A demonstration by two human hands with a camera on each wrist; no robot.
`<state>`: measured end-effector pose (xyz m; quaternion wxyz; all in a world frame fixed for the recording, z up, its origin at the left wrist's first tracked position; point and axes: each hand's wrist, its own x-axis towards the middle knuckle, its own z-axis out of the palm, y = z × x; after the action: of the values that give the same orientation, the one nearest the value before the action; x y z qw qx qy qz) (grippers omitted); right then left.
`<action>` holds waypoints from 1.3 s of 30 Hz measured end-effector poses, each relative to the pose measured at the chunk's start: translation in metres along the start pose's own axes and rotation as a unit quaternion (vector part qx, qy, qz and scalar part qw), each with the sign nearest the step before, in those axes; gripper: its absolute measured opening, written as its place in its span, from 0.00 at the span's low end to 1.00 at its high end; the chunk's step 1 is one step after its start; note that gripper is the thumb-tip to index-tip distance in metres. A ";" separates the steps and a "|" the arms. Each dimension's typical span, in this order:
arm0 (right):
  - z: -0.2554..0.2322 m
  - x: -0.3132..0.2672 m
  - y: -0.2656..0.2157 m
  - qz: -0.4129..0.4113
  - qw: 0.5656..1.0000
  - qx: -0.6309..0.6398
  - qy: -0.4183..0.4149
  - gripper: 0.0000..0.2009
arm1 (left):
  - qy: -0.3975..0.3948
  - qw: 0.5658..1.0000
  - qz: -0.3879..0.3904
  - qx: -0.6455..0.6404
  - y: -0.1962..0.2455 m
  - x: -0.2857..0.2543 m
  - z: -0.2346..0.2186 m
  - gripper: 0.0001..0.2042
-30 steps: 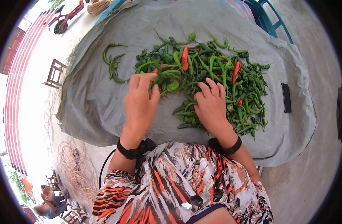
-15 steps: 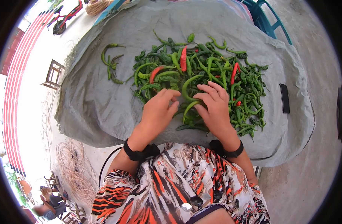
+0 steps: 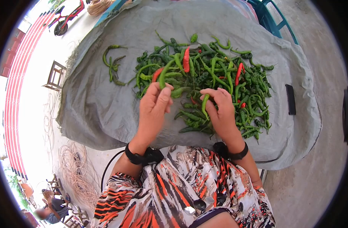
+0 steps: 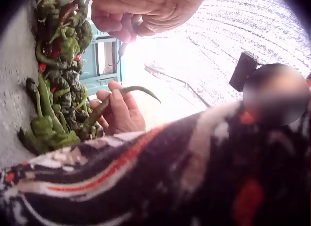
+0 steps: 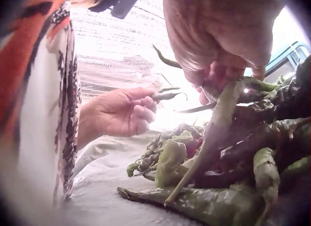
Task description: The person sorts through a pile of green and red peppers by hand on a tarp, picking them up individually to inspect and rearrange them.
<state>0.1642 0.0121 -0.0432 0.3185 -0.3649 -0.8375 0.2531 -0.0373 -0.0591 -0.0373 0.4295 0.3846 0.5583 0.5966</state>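
Observation:
A heap of green chilies (image 3: pixel 215 76) with a few red ones lies on a grey tarp (image 3: pixel 98 102). My left hand (image 3: pixel 160 90) pinches a long green chili (image 3: pixel 164 74) at its stem end, raised over the near left of the heap. My right hand (image 3: pixel 210 95) holds a shorter green chili (image 3: pixel 205 105) that hangs from its fingers just above the heap's near edge. The right wrist view shows the right hand (image 5: pixel 218 85) gripping its chili (image 5: pixel 216 119), and the left hand (image 5: pixel 146 102) with its own chili (image 5: pixel 165 95). In the left wrist view, the right hand (image 4: pixel 114 102) holds its chili (image 4: pixel 104 107).
A small separate group of green chilies (image 3: pixel 113 64) lies on the tarp at the left. A flat black object (image 3: pixel 291 99) rests near the tarp's right edge. A teal chair (image 3: pixel 272 19), a wooden stool (image 3: pixel 55 75), a red motorbike (image 3: pixel 65 19) and coiled rope (image 3: pixel 77 171) surround the tarp.
Both hands lay flat on the heap a second ago. They closed in toward each other, and now each holds a green chili lifted off the heap.

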 end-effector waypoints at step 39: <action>0.029 0.006 -0.001 -0.085 0.967 -0.231 -0.063 0.11 | -0.108 0.972 -0.015 0.210 -0.019 -0.001 0.000 0.12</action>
<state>0.1398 0.0107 -0.0601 0.1927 -0.3394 -0.9195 0.0471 -0.0351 -0.0596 -0.0558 0.4059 0.5201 0.6270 0.4143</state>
